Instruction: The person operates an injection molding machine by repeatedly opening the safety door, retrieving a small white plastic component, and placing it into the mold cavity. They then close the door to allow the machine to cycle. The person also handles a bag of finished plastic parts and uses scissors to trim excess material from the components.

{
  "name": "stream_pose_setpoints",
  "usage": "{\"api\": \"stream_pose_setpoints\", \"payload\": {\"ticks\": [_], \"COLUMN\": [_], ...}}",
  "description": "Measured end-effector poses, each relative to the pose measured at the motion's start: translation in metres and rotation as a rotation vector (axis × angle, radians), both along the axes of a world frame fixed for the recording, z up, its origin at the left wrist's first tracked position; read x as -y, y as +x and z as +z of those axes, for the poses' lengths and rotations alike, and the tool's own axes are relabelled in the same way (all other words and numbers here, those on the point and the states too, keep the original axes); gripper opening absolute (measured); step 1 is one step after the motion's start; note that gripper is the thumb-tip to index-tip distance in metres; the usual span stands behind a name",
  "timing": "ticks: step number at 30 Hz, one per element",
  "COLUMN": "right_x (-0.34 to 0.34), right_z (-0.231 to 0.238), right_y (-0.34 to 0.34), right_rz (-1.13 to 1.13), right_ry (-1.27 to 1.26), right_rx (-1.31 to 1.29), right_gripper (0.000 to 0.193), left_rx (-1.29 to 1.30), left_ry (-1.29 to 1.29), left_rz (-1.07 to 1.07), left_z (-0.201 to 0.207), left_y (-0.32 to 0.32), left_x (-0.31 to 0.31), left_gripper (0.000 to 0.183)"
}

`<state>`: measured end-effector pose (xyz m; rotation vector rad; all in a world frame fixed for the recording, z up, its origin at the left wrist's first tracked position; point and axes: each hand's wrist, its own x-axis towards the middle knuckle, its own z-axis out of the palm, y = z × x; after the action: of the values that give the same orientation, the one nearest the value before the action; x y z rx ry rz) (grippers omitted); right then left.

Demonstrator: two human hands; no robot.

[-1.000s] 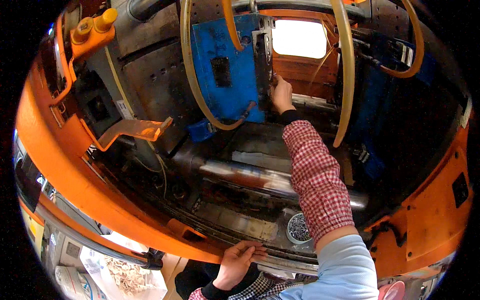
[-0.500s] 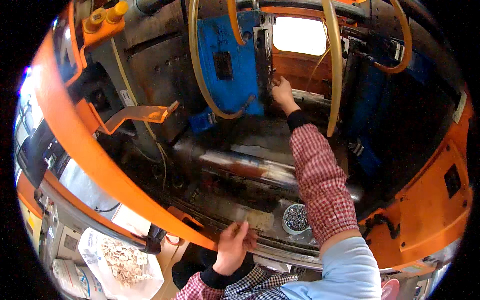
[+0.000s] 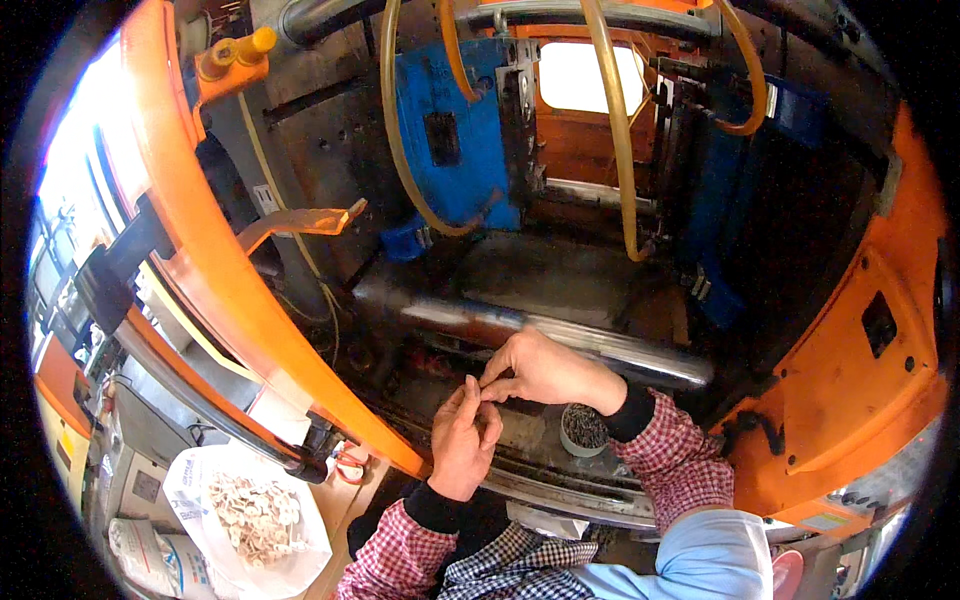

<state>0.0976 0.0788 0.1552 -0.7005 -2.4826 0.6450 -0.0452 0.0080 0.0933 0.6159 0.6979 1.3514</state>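
Note:
My left hand (image 3: 462, 442) and my right hand (image 3: 548, 368) meet fingertip to fingertip above the front ledge of an orange machine. Both are closed in a pinch; whatever lies between the fingers is too small to make out. Just under my right wrist stands a round pale tub (image 3: 583, 452) full of small metal pieces (image 3: 584, 424). Farther back, a blue mould half (image 3: 465, 150) is mounted upright on the left, its dark inner face bare of my hands. A second blue block (image 3: 715, 200) faces it on the right, in shadow.
A shiny horizontal bar (image 3: 640, 352) crosses behind my hands. Yellowish hoses (image 3: 612, 100) hang from above. An orange frame (image 3: 250, 300) curves along the left, an orange cover (image 3: 850, 380) stands right. At lower left, a white bag (image 3: 312, 545) holds pale flat parts.
My right hand has come back from the inner edge of the left blue mould half to my left hand. My left hand has risen slightly to meet it. The view has shifted a little.

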Motion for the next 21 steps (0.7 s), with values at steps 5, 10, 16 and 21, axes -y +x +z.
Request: {"api": "stream_pose_setpoints", "payload": {"ticks": [5,10,16,21], "right_x": [-0.024,-0.174,-0.310,-0.326], "right_z": [0.010,0.032,0.033,0.035], "right_y": [-0.005,0.016,0.027,0.016], "right_rz": [-0.003,-0.881,-1.179,-1.207], "right_ry": [-0.023,0.538,0.583,0.444], "right_rx": [-0.137,-0.774,-0.756,-0.615], "right_gripper": [0.012,0.019,0.019,0.019], "left_rx": [-0.026,-0.074,-0.039,-0.009], "left_ry": [0.052,-0.067,-0.321,-0.254], "left_rz": [0.025,0.034,0.102,0.062], "left_z": [-0.014,-0.013,-0.010,-0.030], "left_y": [-0.016,-0.002,0.002,-0.007], "left_x": [-0.006,0.005,0.028,0.028], "left_gripper": [0.031,0.029,0.023,0.022]}}
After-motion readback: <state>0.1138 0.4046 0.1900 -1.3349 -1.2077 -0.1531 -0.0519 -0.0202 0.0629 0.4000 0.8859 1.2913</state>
